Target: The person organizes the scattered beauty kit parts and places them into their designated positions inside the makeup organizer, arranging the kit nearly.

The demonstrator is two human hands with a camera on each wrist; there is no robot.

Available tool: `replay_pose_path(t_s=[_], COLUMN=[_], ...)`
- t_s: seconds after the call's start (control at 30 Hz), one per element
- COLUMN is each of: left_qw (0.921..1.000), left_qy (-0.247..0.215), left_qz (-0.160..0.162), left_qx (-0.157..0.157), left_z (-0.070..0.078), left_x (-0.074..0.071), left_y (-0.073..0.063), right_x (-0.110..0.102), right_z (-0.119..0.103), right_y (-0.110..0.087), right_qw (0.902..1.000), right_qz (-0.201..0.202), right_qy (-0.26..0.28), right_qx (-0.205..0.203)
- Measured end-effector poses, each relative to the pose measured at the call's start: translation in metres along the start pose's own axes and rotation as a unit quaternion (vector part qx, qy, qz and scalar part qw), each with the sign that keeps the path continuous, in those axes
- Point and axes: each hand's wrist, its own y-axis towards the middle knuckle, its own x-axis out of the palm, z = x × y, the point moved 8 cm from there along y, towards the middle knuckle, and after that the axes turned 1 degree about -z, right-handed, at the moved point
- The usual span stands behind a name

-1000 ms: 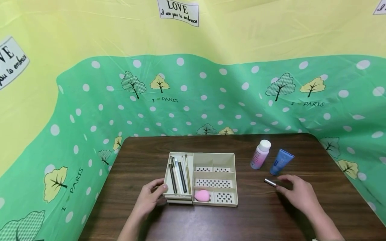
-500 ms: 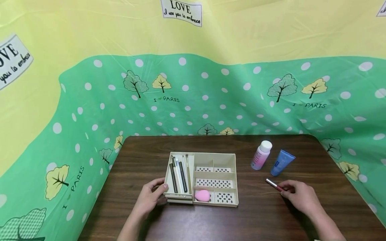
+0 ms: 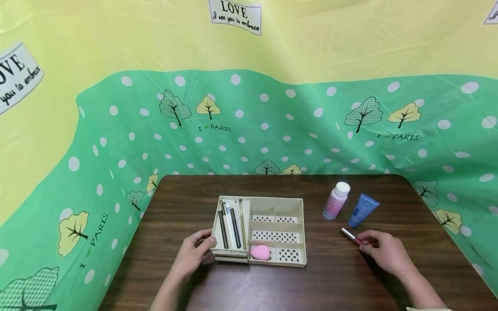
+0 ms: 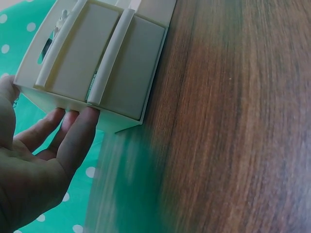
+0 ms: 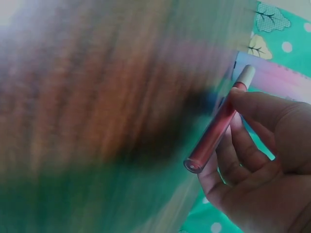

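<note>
My right hand [image 3: 387,255] pinches a lip gloss tube [image 5: 216,128] between thumb and fingers. It has a clear red body and a silver cap, and in the head view it slants just above or on the table. My left hand [image 3: 193,252] holds the front left corner of a cream cosmetics organizer [image 3: 277,201], thumb at the rim and fingertips [image 4: 91,116] against the side wall. Several makeup brushes and pencils [image 3: 233,226] lie in the organizer's left tray. A pink makeup sponge [image 3: 260,252] sits in the front middle compartment. Two drawer fronts [image 4: 85,46] show in the left wrist view.
Right of the organizer stand a pink bottle with a white cap [image 3: 336,201] and a blue squeeze tube [image 3: 363,211]. Everything is on a dark wooden table [image 3: 186,190], with a green and yellow printed cloth [image 3: 272,112] hanging behind and at the sides.
My right hand, at first reaching at the lip gloss tube, has closed its fingers further round its red end. The tube has barely shifted. My left hand stays at the organizer.
</note>
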Motion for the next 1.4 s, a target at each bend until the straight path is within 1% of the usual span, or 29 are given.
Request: replay_pose_path(t_s=[0.27,0.5,0.63,0.83,1.13,1.27,1.4], left_qw=[1.0000,1.0000,0.9999,0.9999,1.0000,1.0000,1.0000], left_qy=[0.001,0.004,0.010,0.007,0.007,0.008,0.006], left_qz=[0.004,-0.009,-0.013,-0.009,-0.002,-0.002,-0.001], left_qx=[-0.003,0.000,0.001,-0.001,-0.001,0.000,-0.001], left_z=[0.004,0.003,0.003,0.005,0.006,0.006,0.005], left_x=[0.000,0.001,0.001,0.002,0.001,0.001,0.000], left_y=[-0.002,-0.001,0.000,0.000,-0.001,-0.001,-0.002], right_x=[-0.008,-0.008,-0.008,-0.014,-0.022,-0.022,-0.021], right_z=[-0.020,-0.036,-0.049,-0.071,-0.104,-0.120,-0.134], right_y=[0.005,0.012,0.013,0.014,0.013,0.012,0.012], right_qw=[0.9994,0.9990,0.9976,0.9947,0.9906,0.9876,0.9857], right_qz=[0.016,0.008,0.006,0.022,0.039,0.043,0.038], right_qy=[0.000,0.009,0.022,0.023,0.010,0.021,0.039], right_qx=[-0.030,-0.043,-0.065,-0.097,-0.131,-0.149,-0.159])
